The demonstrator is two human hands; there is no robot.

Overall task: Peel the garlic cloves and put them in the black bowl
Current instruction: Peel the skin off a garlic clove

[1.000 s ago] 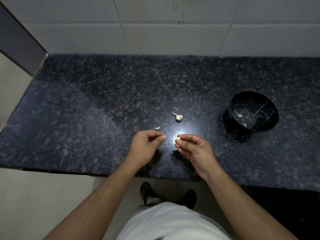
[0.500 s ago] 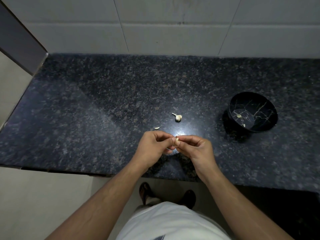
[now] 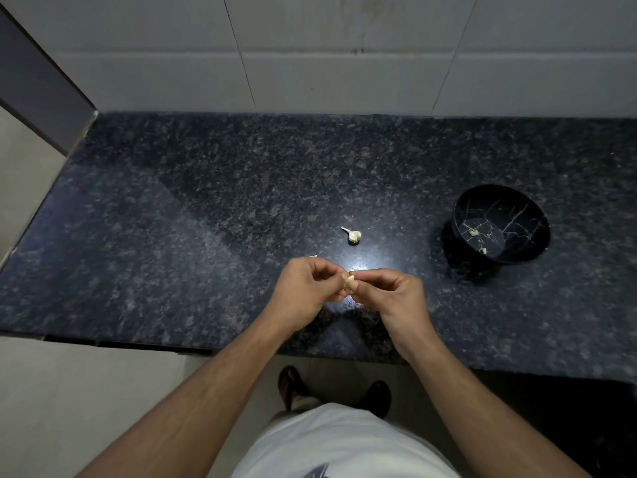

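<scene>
Fingers hide most of the garlic clove [image 3: 350, 281]; bits in the black bowl [image 3: 500, 226] are too small to identify.

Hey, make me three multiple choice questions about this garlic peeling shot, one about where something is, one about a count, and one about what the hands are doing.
1. Where does the black marbled bowl stand?
A. On the dark speckled granite counter, to the person's right
B. Against the white tiled wall on the left
C. On the floor

2. How many pale pieces lie inside the bowl?
A. None
B. Two
C. Six

3. What are the hands doing?
A. Both lie flat on the counter
B. The right hand lifts the bowl
C. The left hand and right hand both pinch one small pale garlic clove between them

Answers:
1 A, it sits on the counter on the right side.
2 B, two small bits show on its inner surface.
3 C, the fingertips of both hands meet at the clove above the counter.
</scene>
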